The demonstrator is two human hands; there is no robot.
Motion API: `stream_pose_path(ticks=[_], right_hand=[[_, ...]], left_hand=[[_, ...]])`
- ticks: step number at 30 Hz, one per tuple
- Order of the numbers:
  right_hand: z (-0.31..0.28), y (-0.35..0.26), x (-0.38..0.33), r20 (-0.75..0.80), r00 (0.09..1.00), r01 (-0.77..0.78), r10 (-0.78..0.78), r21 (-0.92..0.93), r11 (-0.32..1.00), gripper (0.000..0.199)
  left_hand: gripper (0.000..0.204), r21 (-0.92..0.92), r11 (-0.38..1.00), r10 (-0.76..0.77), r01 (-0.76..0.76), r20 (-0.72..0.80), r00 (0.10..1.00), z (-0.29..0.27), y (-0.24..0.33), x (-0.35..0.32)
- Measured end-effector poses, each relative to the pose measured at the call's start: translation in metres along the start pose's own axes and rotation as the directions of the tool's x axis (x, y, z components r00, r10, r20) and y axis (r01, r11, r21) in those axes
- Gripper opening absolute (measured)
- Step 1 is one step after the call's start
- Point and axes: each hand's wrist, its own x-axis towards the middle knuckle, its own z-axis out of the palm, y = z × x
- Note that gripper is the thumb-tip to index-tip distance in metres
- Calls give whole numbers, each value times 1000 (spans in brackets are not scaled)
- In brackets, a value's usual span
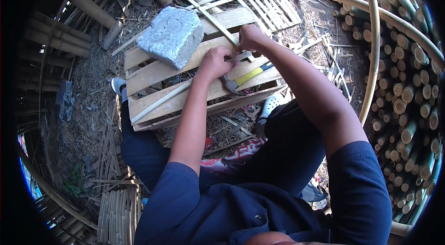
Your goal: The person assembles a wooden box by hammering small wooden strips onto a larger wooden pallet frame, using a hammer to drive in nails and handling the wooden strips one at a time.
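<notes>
My left hand [214, 63] is closed in a pinch over the slatted wooden crate [160, 75], where bamboo strips meet. One pale bamboo strip [162, 101] runs from the crate's near left corner up under my left wrist. A second, greener bamboo strip [211, 18] slants down from the far side to my fingers. Just right of and beyond the left, my right hand [252, 38] makes a fist at that strip's near end; whatever it grips is hidden. Below my hands a hammer [250, 76] with a yellow handle lies on the slats, its metal head toward the left.
A rough grey concrete block [171, 35] sits on the crate's left part. Beyond it lies a lattice of pale strips [266, 1]. Cut bamboo poles [405, 92] are stacked at the right, with a bent pole [372, 36] before them. Bundled bamboo pieces [116, 217] lie at lower left.
</notes>
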Motion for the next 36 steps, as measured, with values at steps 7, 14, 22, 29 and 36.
stream_pose_path(ticks=[7,14,22,29,36], right_hand=[[-13,1,-18,123,986,-128,114,108,986,40],[-15,-18,-29,125,989,-79,75,32,996,34],[-10,-26,-30,40,977,-214,212,63,975,23],[-13,-27,-30,26,962,-274,273,64,960,26],[-13,-18,-20,55,947,-320,315,104,942,31]], left_hand=[[25,-68,998,3,1,50,999,0,-6,-3],[25,-49,998,27,-25,39,999,0,-9,-5],[24,-79,995,63,-60,38,997,-4,-6,-8],[22,-8,998,-64,65,63,996,-13,0,-12],[19,-57,990,132,-129,49,990,-15,-1,-3]])
